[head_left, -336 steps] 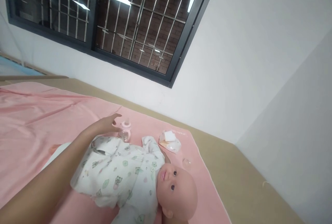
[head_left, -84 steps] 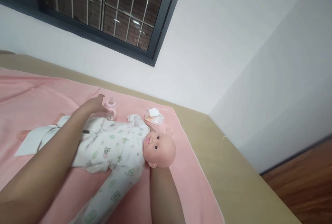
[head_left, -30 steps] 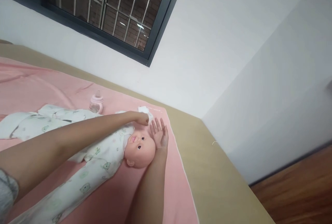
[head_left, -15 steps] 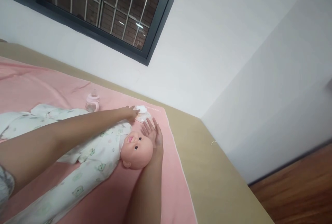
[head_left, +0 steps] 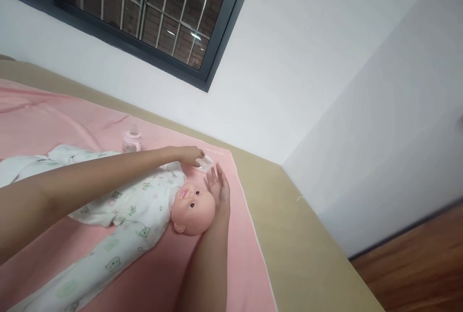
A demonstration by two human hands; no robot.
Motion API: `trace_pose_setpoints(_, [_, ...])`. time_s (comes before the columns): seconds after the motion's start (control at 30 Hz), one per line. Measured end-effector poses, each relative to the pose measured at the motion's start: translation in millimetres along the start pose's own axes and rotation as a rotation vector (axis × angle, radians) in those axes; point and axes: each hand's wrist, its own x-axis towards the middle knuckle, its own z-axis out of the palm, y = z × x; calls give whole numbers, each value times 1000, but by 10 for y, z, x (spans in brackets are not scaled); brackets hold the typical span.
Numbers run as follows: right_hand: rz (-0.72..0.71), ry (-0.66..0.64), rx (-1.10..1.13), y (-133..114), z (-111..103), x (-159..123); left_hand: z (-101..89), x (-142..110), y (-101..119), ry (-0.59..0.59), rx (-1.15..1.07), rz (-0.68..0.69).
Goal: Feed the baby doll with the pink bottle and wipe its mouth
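A baby doll in a white printed sleepsuit lies on its back, head to the right. Reaching across its body, my left hand has its fingers closed on the near edge of a small white packet, which looks like wipes; the hand covers part of it. My right hand rests palm up just past the top of the doll's head, fingers spread and nothing in it. The right forearm passes beside and partly behind the head.
A pink baby bottle stands behind the doll's body. The pink sheet lies on a tan bed surface. White wall and a barred, dark-framed window rise behind; wooden flooring shows lower right.
My left hand has moved right, over the white packet, and its spread fingers have closed on it. My right hand stays open by the doll's head.
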Motion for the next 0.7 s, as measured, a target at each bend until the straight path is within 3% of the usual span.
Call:
trace_pose_setpoints(0.1, [-23,-36,-111,-21,47,-9,-76,-140,93,-45,-61,87])
trace_pose_setpoints(0.23, [58,-99,-286,-25,108,-54,-128,-277,152,-59,-137,101])
trace_pose_setpoints(0.5, [112,-110,-286,20,98,-66,-34,-268,57,103,-269,-76])
trace_pose_setpoints(0.7, [165,-219,-149,48,47,-84,-32,-227,54,222,-502,-189])
